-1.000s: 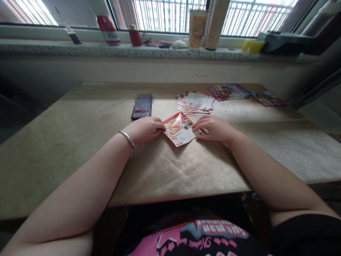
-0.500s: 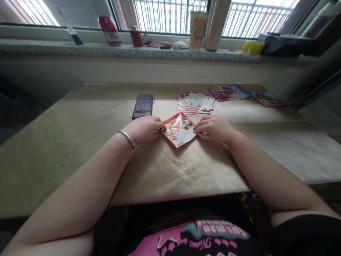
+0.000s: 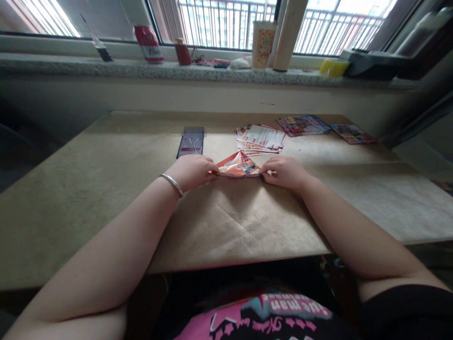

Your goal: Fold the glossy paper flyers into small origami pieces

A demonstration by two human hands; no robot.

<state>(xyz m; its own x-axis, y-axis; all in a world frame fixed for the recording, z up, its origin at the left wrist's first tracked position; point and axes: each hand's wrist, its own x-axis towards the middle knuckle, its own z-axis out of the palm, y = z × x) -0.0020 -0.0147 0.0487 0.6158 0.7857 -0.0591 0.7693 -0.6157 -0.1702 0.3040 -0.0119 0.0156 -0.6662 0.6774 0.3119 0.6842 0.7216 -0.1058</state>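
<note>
A colourful printed leaflet (image 3: 238,166) lies folded into a flat triangle on the brown paper-covered table (image 3: 106,189). My left hand (image 3: 193,171), with a silver bracelet on its wrist, pinches the leaflet's left corner with curled fingers. At the leaflet's right corner my right hand (image 3: 286,172) is also closed on the paper. Just behind the folded leaflet sits a fanned stack of similar leaflets (image 3: 260,138).
A dark phone (image 3: 190,144) lies behind my left hand. More leaflets (image 3: 302,125) and a further small pile (image 3: 351,134) lie at the back right. On the window sill (image 3: 198,71) stand a red can (image 3: 149,43), a paper cup (image 3: 263,43) and a yellow sponge (image 3: 332,67).
The leaflet's white lower flap has been folded up, so it now shows as a flat triangle. Both hands moved slightly away from me while staying at its corners.
</note>
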